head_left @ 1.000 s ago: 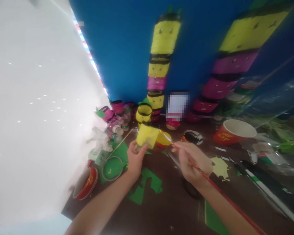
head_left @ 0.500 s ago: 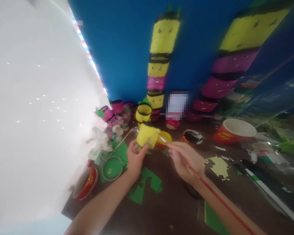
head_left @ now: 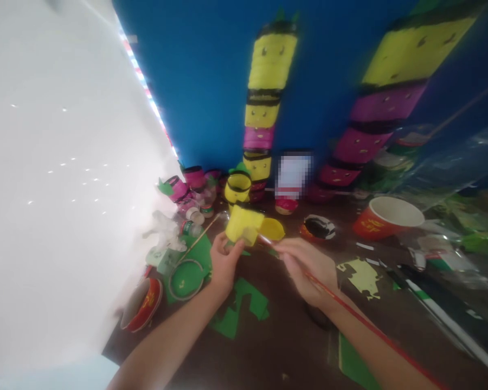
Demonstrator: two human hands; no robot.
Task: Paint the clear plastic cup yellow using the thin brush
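My left hand (head_left: 226, 260) is closed on a small yellow piece (head_left: 244, 223), pinching its lower edge. Between the fingers of my right hand (head_left: 309, 268) is a long paintbrush (head_left: 345, 307) with a red handle. The brush tip touches or nearly touches the lower right edge of the yellow piece. Just behind the tip sits a dish of yellow paint (head_left: 272, 229). A dish of black paint (head_left: 319, 228) stands to its right. Behind the yellow piece is a yellow cup with black bands (head_left: 238, 187).
Red cups stand at the right (head_left: 388, 218) and left (head_left: 142, 305). Green paper scraps (head_left: 250, 303), a tape ring (head_left: 186, 280) and a pale yellow scrap (head_left: 361, 276) lie on the brown table (head_left: 264, 357). Stacked painted cups (head_left: 268, 65) rise behind. Plastic packaging lies at the right.
My right hand and the brush have shifted slightly left and down, the tip moving from the piece's upper right edge to its lower right. My left hand has barely moved.
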